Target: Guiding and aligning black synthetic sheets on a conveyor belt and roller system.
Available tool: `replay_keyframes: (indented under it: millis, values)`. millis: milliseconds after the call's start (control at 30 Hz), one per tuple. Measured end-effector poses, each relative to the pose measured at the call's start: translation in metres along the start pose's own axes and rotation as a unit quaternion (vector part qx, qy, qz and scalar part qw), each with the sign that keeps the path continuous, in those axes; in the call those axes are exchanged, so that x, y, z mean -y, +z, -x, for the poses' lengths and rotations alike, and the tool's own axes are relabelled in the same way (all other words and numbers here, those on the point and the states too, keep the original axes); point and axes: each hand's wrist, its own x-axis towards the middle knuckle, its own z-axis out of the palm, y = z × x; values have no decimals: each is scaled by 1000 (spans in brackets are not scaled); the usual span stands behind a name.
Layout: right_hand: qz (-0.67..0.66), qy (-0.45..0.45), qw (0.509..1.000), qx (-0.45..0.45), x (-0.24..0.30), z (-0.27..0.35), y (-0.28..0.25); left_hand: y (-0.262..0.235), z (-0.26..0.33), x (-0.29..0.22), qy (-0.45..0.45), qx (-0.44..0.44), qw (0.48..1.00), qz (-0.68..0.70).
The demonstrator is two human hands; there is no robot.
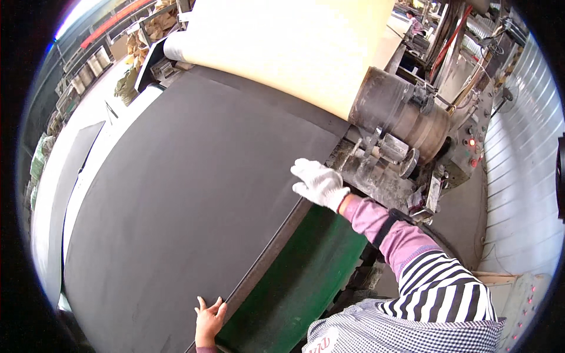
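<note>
A wide dark grey sheet [188, 194] spreads flat below me, with its near edge running beside a green surface [288, 276]. My left hand [210, 323] is bare and rests at that edge, low in the picture, with its fingers apart. Over the sheet's right part lies my right hand [319, 183] in a white knit glove, fingers stretched out and nothing seen in them. Beyond the sheet, a cream-yellow web [282, 53] curves over a roller, whose worn metal end [400, 112] shows at the right.
Right of my gloved hand sits a metal bracket with a handwheel [407, 163]. A control panel [468, 147] with lit red lamps stands farther right, before a corrugated wall [521, 170]. Another sheet [76, 170] lies at the left. A distant person [415, 23] appears at the top right.
</note>
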Motion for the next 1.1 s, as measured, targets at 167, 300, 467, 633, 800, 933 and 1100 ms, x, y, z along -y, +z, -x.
replay_keyframes:
  millis: [167, 300, 467, 633, 800, 933, 1100]
  values:
    - [-211, -77, 974, -18, 81, 94, -31, 10, -24, -84, -34, 3, 995, -90]
    - [-342, -88, 934, 46, 115, 147, -39, 34, -48, -55, 98, -78, 971, 203]
    - [-433, 130, 845, 285, 129, 173, -73, 24, 12, 93, -234, -286, 921, -123]
    - [-428, 181, 824, 325, 136, 199, -79, 13, 76, 112, -201, -368, 895, -152]
    - [-459, 294, 788, 285, 149, 218, -98, 36, 44, 45, -63, -366, 925, -77]
    - [-483, 229, 795, 288, 177, 216, -100, 62, 34, 7, -37, -343, 934, -90]
    - [-511, 195, 782, 299, 179, 206, -92, 66, 31, -4, 31, -337, 941, -12]
